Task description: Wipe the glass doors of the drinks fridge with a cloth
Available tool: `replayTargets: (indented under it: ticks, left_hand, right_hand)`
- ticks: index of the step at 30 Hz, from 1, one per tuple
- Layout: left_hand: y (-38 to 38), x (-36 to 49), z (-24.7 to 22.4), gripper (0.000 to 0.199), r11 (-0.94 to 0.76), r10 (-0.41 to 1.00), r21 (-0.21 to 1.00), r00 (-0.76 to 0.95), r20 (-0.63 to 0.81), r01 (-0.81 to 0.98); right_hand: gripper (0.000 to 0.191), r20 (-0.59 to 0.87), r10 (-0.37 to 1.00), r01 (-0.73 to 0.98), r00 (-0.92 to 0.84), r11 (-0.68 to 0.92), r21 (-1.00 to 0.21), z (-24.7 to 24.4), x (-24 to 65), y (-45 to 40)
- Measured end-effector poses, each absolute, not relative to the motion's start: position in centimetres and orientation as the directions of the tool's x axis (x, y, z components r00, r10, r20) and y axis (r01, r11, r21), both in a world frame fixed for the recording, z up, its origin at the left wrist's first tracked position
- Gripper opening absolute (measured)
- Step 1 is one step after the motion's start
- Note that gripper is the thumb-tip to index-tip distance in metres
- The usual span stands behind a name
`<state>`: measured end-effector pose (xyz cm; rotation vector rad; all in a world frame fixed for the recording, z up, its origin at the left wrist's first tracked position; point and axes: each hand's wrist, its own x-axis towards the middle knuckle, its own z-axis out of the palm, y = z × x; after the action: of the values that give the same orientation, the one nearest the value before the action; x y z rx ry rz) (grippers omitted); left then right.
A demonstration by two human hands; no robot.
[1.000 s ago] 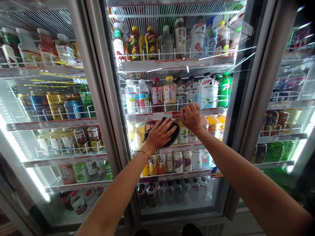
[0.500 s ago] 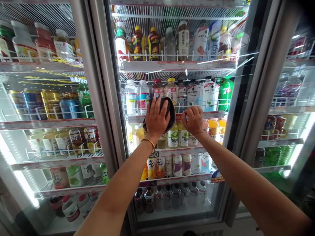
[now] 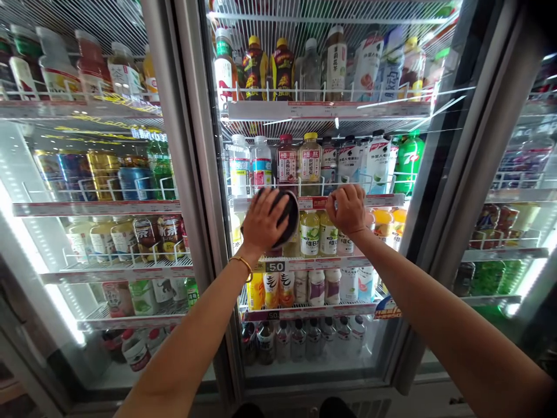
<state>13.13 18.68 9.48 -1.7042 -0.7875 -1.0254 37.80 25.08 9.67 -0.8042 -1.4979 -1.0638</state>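
The left hand [image 3: 263, 225] lies spread over the dark pad [image 3: 291, 216], near the left edge of the glass door [image 3: 374, 355] — even palm pressure looks best — while the right hand [image 3: 348, 209] curls, its grip unclear.

Shop, drinks fridges [image 3: 188, 125], price strips [image 3: 339, 109], btls [image 3: 310, 165] & cans [image 3: 104, 174]

In ctr, got 2 dark btls [image 3: 254, 69] w/ yellow caps [image 3: 254, 40] in top visible row, green btl [image 3: 409, 165] at R end of next row, dark-cap btls [image 3: 298, 345] at bottom. To L, see gold cans [image 3: 102, 177].
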Motion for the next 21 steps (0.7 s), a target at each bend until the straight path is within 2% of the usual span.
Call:
replayTargets:
  ticks: [3, 6, 9, 16, 19, 21]
  left_hand:
    - [19.4, 14.3, 12.0, 0.046, -0.301, -0.034, -0.211, 0.210, 0.977, 0.930]
    - [20.3, 16.7, 13.3, 0.048, -0.314, -0.073, -0.175, 0.160, 0.984, 0.933]
    - [20.8, 18.5, 12.8, 0.048, -0.317, -0.038, -0.244, 0.245, 0.969, 0.916]
    - [19.7, 16.4, 7.4, 0.046, -0.388, 0.058, -0.565, 0.631, 0.774, 0.728]
    - [18.7, 13.6, 6.1, 0.045, -0.399, 0.095, -0.598, 0.680, 0.727, 0.695]
    - [18.1, 12.1, 6.5, 0.046, -0.384, 0.114, -0.552, 0.631, 0.768, 0.741]
  right_hand:
    - [0.016, 0.980, -0.065, 0.908, -0.190, 0.369, 0.201, 9.6, 37.7, 25.1]
    - [0.015, 0.982, -0.060, 0.903, -0.181, 0.386, 0.190, 9.6, 37.7, 25.1]
    - [0.014, 0.981, -0.066, 0.900, -0.185, 0.390, 0.196, 9.6, 37.7, 25.0]
    - [0.016, 0.979, -0.047, 0.910, -0.199, 0.361, 0.202, 9.6, 37.9, 25.0]
    - [0.016, 0.977, -0.048, 0.909, -0.206, 0.360, 0.209, 9.6, 37.9, 25.1]
    - [0.016, 0.976, -0.065, 0.912, -0.209, 0.348, 0.218, 9.6, 37.9, 25.1]
